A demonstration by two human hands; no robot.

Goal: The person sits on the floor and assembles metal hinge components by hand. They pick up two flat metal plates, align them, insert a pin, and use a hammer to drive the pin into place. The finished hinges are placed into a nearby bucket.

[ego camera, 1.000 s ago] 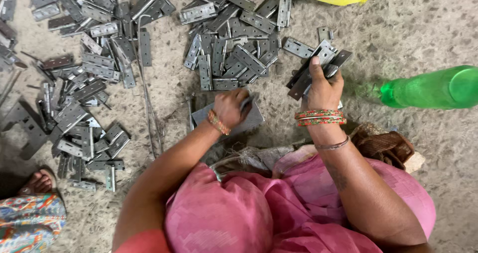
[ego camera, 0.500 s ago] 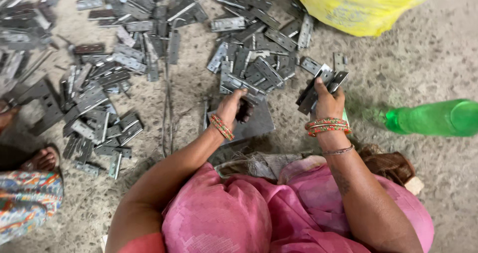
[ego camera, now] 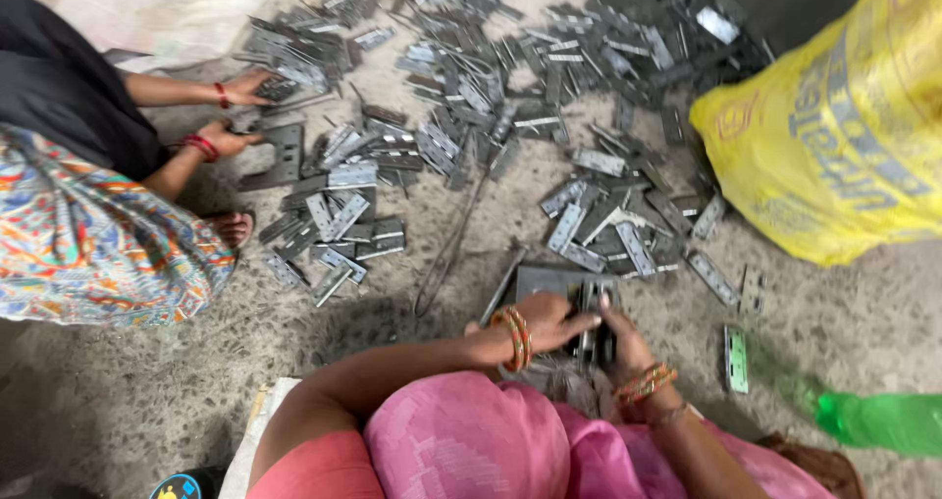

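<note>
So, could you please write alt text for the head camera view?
A person's left hand and right hand grip a stack of flat grey metal hinges on a dark metal plate. Loose hinges cover the concrete floor, with a yellow plastic sack alongside.

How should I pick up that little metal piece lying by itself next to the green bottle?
Probably from above, pinching the metal piece across its two long edges near the middle. It lies flat on the floor, narrow and apart from the others, so fingers fit along both sides.

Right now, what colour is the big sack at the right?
Yellow with printed lettering; the sack shows in the head view.
</note>
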